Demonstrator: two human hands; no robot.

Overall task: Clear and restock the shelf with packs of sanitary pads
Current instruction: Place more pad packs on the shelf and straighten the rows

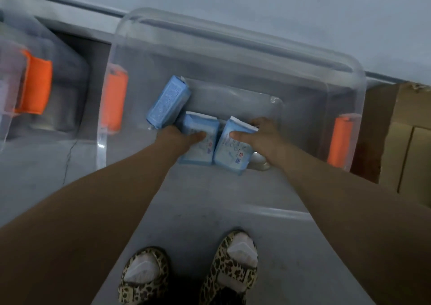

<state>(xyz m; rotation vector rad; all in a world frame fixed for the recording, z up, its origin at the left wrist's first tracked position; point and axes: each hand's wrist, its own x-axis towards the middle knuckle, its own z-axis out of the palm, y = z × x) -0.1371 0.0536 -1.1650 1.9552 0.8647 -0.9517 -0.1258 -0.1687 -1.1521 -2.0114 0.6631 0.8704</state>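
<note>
Left hand (184,139) clasps the middle pack (203,146), right hand (263,136) the right pack (233,150), at the bin's (303,78) near wall: best lift straight, clearing the rim.

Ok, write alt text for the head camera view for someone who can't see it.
A person's left hand grips one light blue pad pack and the right hand a second light blue pack, inside a clear plastic storage bin with orange latches. A darker blue pack lies tilted just left of them; leopard-print shoes stand on the grey floor below.
</note>
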